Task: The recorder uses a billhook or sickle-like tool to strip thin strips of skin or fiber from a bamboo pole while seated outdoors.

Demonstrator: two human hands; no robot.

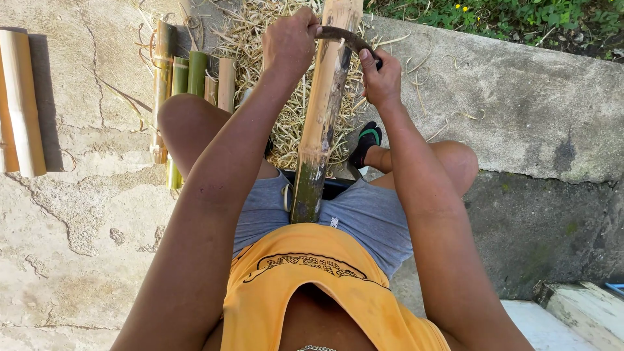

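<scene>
A long bamboo pole (pixel 323 110) runs from my lap away from me, its near end dark green and the rest scraped pale. A curved dark blade (pixel 342 36) lies across the pole near its far end. My left hand (pixel 290 40) grips the blade's left end. My right hand (pixel 380 79) grips its right end. Under the pole lies a heap of pale bamboo shavings (pixel 260 45).
Several cut bamboo pieces (pixel 188 78) lie on the cracked concrete (pixel 84 214) to my left, and two pale split pieces (pixel 19 104) sit at the far left. A raised concrete slab (pixel 533 110) is on the right, with grass (pixel 520 16) beyond. My sandalled foot (pixel 365 143) rests ahead.
</scene>
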